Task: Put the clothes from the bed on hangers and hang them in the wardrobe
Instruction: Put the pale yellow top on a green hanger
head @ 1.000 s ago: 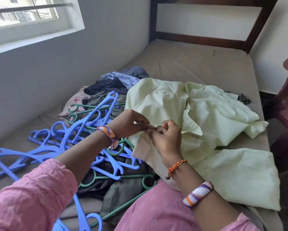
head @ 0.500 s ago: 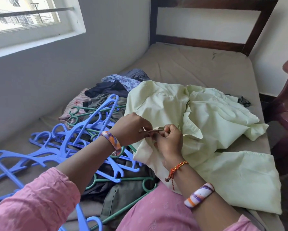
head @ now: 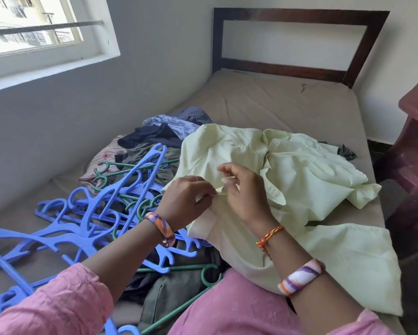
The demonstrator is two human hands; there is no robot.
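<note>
**Work the shirt's edge before hangering**

Your left hand (head: 187, 200) and right hand (head: 243, 189) both pinch the near edge of the pale green shirt (head: 299, 180), which lies crumpled on the bed (head: 275, 102). Keep the edge taut between your pinches and work steadily; the blue hangers (head: 101, 213) wait just left.

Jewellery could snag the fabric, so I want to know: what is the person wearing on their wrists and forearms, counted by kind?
Striped bangles: 2, one on each arm
Red and orange thread bracelet: 1, on the right wrist
Total: 3
</note>
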